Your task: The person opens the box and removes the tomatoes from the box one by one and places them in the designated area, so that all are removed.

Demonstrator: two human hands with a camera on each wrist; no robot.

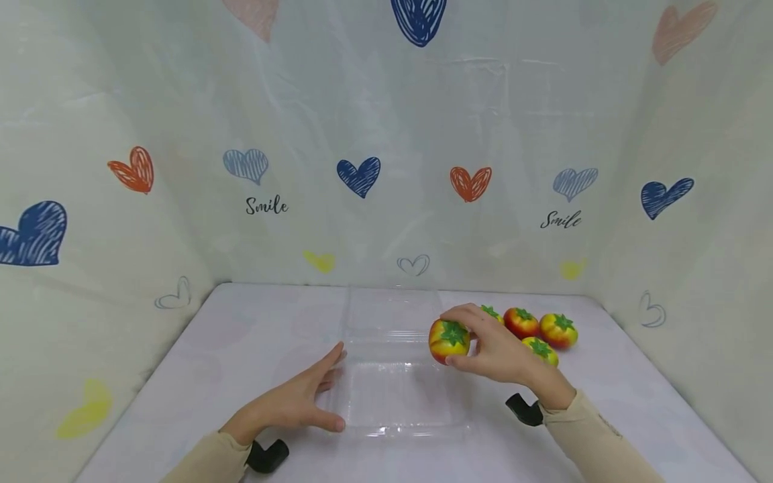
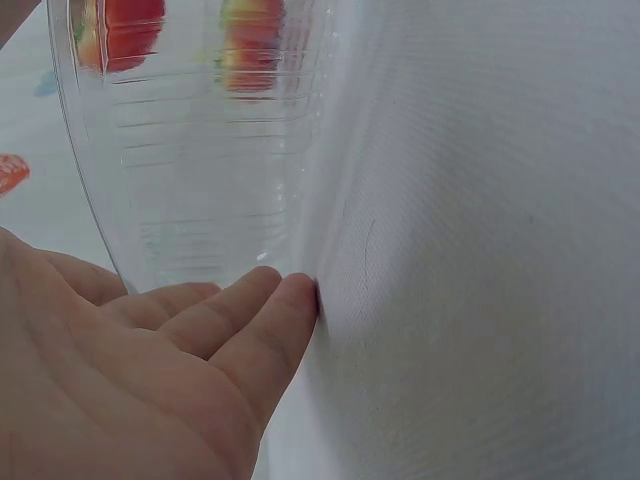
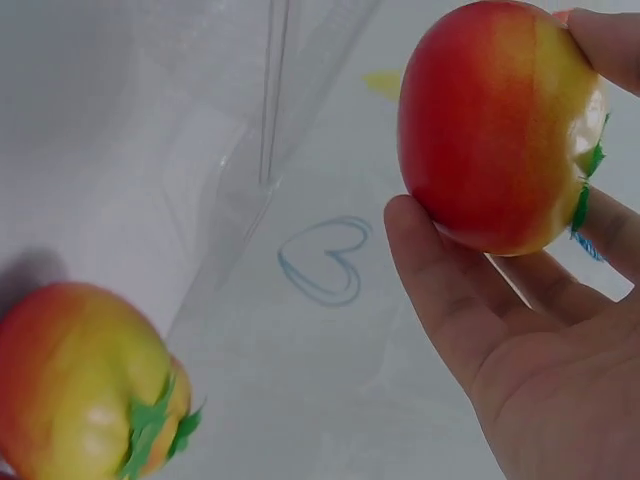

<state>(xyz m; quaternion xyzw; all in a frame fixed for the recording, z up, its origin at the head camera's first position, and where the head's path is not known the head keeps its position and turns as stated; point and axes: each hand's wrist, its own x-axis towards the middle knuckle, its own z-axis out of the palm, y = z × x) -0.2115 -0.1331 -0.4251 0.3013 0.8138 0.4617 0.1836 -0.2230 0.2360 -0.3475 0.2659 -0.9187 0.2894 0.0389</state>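
Observation:
My right hand (image 1: 498, 349) pinches a red-and-yellow tomato (image 1: 449, 341) with a green leafy top, holding it above the right side of a clear plastic box (image 1: 395, 431). In the right wrist view, thumb and fingers hold the same tomato (image 3: 490, 130) around its sides. My left hand (image 1: 292, 402) rests at the box's left side with its fingers extended. Those fingertips touch the clear wall (image 2: 190, 200) low down by the table in the left wrist view. The box's lid (image 1: 392, 312) lies folded back, away from me.
Several more tomatoes (image 1: 558, 331) sit together at the table's back right, partly hidden by my right hand. The white table (image 1: 253, 335) has a hanging cloth (image 1: 314, 121) with printed hearts behind it and at both sides.

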